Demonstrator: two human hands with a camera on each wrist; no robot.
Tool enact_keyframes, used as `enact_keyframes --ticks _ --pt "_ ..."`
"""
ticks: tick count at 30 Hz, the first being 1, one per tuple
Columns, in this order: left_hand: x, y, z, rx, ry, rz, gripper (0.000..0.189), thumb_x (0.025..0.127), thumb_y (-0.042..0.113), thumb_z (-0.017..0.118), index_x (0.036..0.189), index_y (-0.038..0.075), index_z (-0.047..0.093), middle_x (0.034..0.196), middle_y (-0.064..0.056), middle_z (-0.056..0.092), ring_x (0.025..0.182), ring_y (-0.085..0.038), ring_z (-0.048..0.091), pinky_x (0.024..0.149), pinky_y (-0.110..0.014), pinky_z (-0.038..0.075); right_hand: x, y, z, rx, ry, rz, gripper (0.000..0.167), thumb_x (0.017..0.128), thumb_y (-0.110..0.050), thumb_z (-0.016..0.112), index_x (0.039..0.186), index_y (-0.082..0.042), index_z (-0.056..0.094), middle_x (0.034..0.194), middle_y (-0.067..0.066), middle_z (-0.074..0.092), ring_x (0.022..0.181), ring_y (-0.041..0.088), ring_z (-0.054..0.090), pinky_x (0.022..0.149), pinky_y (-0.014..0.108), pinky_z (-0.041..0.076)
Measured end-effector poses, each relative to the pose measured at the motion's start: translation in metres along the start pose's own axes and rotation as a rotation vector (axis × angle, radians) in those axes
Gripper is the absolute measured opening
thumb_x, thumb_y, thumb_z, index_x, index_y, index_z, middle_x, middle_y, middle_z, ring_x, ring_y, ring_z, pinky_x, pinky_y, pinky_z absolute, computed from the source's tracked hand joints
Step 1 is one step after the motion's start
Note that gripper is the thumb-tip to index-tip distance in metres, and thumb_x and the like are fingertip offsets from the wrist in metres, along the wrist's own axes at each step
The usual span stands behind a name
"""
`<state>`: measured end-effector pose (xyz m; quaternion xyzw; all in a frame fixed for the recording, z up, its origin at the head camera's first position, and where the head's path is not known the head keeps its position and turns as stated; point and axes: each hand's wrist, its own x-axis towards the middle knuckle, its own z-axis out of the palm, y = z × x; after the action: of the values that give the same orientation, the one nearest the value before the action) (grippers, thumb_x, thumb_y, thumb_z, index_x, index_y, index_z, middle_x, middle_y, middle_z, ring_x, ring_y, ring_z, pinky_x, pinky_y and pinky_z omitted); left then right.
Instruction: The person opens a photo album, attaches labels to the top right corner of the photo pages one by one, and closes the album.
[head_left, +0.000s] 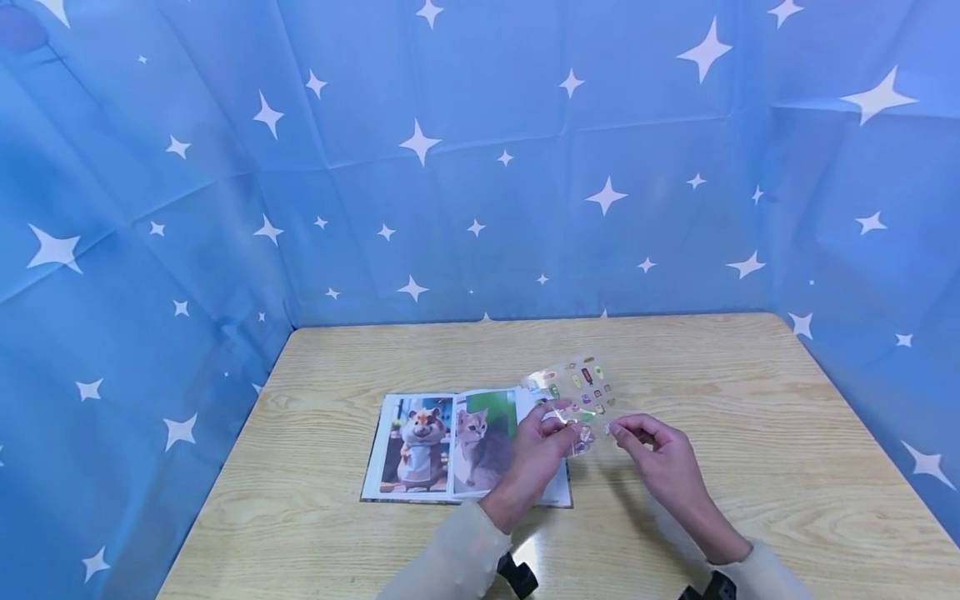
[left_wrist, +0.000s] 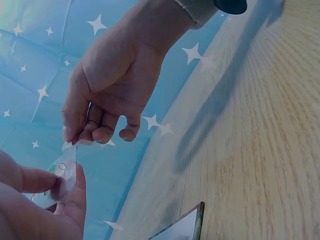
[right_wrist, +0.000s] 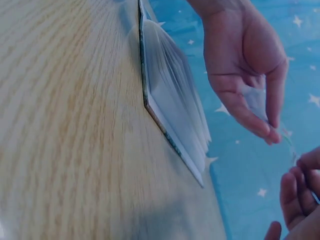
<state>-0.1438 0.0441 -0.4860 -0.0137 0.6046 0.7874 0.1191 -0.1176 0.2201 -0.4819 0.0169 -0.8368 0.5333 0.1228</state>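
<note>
A clear sticker sheet (head_left: 587,385) with small colourful stickers is held up by my left hand (head_left: 534,457), thumb on one face and fingers behind. My right hand (head_left: 666,463) pinches a small pale sticker (head_left: 608,428) by the sheet's lower right edge. In the left wrist view, the thumb and forefinger of the right hand (left_wrist: 117,72) meet at the edge of the sheet (left_wrist: 61,175). Whether the sticker is wholly off the sheet, I cannot tell. Below the left hand lies an open photo album (head_left: 555,493), its right page partly covered by hand and sheet.
The album shows a picture of a hamster in an apron (head_left: 422,450) and one of a cat (head_left: 480,446). It rests on a light wooden table (head_left: 300,467). A blue curtain with white stars (head_left: 480,192) hangs behind and at both sides.
</note>
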Motion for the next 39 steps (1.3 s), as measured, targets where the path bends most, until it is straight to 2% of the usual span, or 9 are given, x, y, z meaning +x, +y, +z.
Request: enact_keyframes --ticks 4,12,18,23,26,29,34,39 --pt "0.001 -0.001 0.002 0.008 0.032 -0.002 0.038 0.087 0.002 0.069 0.124 0.004 0.06 0.084 -0.002 0.069 0.072 -0.009 0.062 0.064 -0.02 0.05 0.0 0.003 -0.002 0.029 0.008 0.038 0.007 0.093 -0.006 0.067 0.094 -0.002 0.073 0.081 0.0 0.07 0.071 0.007 0.062 0.057 0.02 0.049" --pt "0.005 -0.008 0.004 0.017 0.076 -0.035 0.049 0.087 0.0 0.069 0.133 -0.004 0.05 0.091 -0.008 0.07 0.078 -0.013 0.068 0.076 -0.028 0.059 -0.001 0.009 -0.006 0.04 0.011 0.083 0.009 0.093 -0.007 0.067 0.096 0.0 0.072 0.083 0.009 0.071 0.072 0.013 0.065 0.055 0.02 0.048" --pt "0.006 -0.01 0.005 -0.018 0.078 -0.037 0.047 0.087 -0.003 0.068 0.131 -0.002 0.052 0.089 -0.01 0.068 0.076 -0.016 0.07 0.076 -0.032 0.061 -0.001 0.012 -0.009 0.036 0.024 0.107 0.011 0.093 -0.008 0.067 0.097 0.001 0.072 0.084 0.006 0.072 0.072 0.012 0.064 0.054 0.021 0.048" --pt "0.007 -0.011 0.004 -0.039 0.096 -0.042 0.049 0.087 -0.006 0.066 0.133 -0.004 0.051 0.089 -0.011 0.068 0.076 -0.019 0.072 0.076 -0.033 0.061 0.0 0.015 -0.017 0.067 0.036 0.108 0.015 0.095 -0.009 0.065 0.1 0.004 0.071 0.088 0.001 0.072 0.074 0.007 0.065 0.059 0.021 0.052" --pt "0.007 -0.013 0.003 0.016 0.1 -0.046 0.05 0.086 -0.005 0.067 0.133 -0.002 0.051 0.089 -0.011 0.067 0.076 -0.019 0.071 0.075 -0.032 0.061 0.002 0.017 -0.022 0.082 0.046 0.108 0.017 0.096 -0.011 0.065 0.102 0.005 0.071 0.085 -0.007 0.071 0.075 0.005 0.065 0.057 0.021 0.05" --pt "0.007 -0.017 0.004 0.08 0.065 -0.068 0.051 0.086 -0.006 0.067 0.134 0.0 0.05 0.088 -0.011 0.066 0.075 -0.018 0.07 0.074 -0.033 0.061 0.003 0.017 -0.025 0.086 0.048 0.095 0.018 0.096 -0.011 0.066 0.102 0.005 0.071 0.083 -0.01 0.07 0.073 0.006 0.065 0.052 0.021 0.046" --pt "0.007 -0.022 0.009 0.235 0.016 -0.119 0.064 0.083 -0.006 0.07 0.141 0.002 0.044 0.085 -0.009 0.064 0.07 -0.017 0.069 0.069 -0.032 0.061 0.005 0.016 -0.023 0.116 0.046 0.08 0.018 0.095 -0.01 0.067 0.103 0.006 0.07 0.087 -0.011 0.071 0.074 0.004 0.065 0.061 0.022 0.053" --pt "0.006 -0.025 0.013 0.409 -0.009 -0.127 0.074 0.082 -0.002 0.074 0.146 0.005 0.039 0.081 -0.004 0.065 0.067 -0.016 0.067 0.064 -0.029 0.057 0.005 0.017 -0.022 0.106 0.048 0.074 0.018 0.095 -0.011 0.066 0.103 0.005 0.07 0.089 -0.01 0.071 0.076 0.003 0.065 0.067 0.022 0.056"
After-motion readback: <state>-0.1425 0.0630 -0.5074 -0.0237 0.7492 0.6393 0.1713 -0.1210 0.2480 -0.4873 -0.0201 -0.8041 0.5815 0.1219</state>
